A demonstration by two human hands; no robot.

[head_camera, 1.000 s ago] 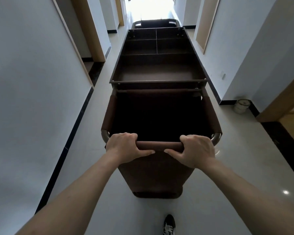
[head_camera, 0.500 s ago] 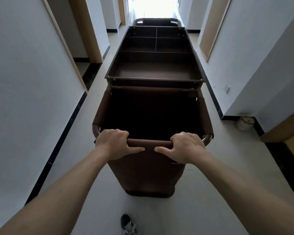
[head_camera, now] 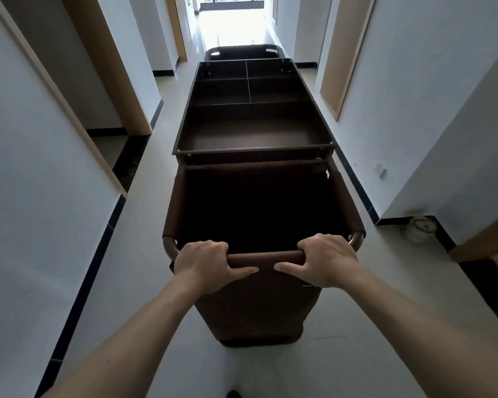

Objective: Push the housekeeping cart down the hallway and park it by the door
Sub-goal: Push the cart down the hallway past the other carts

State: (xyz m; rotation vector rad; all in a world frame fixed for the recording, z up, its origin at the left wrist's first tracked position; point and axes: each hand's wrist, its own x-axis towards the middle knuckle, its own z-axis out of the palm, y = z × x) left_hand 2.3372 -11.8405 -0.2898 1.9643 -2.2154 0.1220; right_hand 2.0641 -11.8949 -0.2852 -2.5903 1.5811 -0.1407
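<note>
The dark brown housekeeping cart (head_camera: pixel 253 133) stands lengthwise in the middle of the hallway, pointing away from me. Its top tray is divided into empty compartments, and an open brown fabric bag hangs at the near end. My left hand (head_camera: pixel 206 262) is wrapped around the left part of the padded handle bar (head_camera: pixel 266 258). My right hand (head_camera: pixel 324 259) grips the right part of the same bar. Both arms reach straight forward. A wooden door frame (head_camera: pixel 335 61) is set in the right wall beside the cart's far half.
White walls with black skirting close in on both sides. A recessed doorway (head_camera: pixel 110 110) opens on the left. A small white bin (head_camera: pixel 419 229) sits in the right wall corner, with another doorway (head_camera: pixel 489 234) beyond it. Bright light fills the corridor's far end (head_camera: pixel 232 23).
The cart and I have advanced down the hallway. The left doorway and the white bin on the right have drawn nearer. Both hands keep the same grip on the handle.
</note>
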